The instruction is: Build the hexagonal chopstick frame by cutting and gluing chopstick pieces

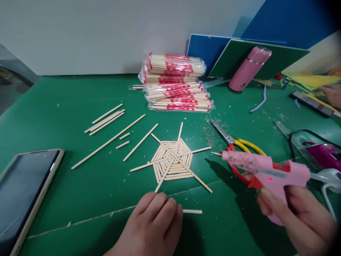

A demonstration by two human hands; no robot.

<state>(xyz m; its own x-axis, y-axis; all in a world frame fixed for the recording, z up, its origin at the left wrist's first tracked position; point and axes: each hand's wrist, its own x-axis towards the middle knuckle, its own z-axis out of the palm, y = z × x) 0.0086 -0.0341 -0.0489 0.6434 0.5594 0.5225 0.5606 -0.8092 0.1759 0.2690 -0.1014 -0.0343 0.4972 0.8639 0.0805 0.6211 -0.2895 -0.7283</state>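
My right hand (295,213) grips a pink hot glue gun (266,170), a finger at its red trigger; the nozzle points left toward a web-shaped piece of wooden sticks (173,158). That piece lies flat, with three long sticks crossing at its middle over nested rows of shorter ones. At the near edge, my left hand (154,224) is closed, fingers curled down. A wooden stick (192,212) juts out to the right from under its fingers; the other end is hidden. The tip of one crossing stick reaches the left knuckles.
Loose sticks (108,141) lie left of the web, and bagged chopsticks (178,83) are piled behind. Scissors (226,135) lie beside the glue gun. A phone (29,192) is at left, a pink bottle (250,69) at back right. Another person's hand (333,94) shows at far right.
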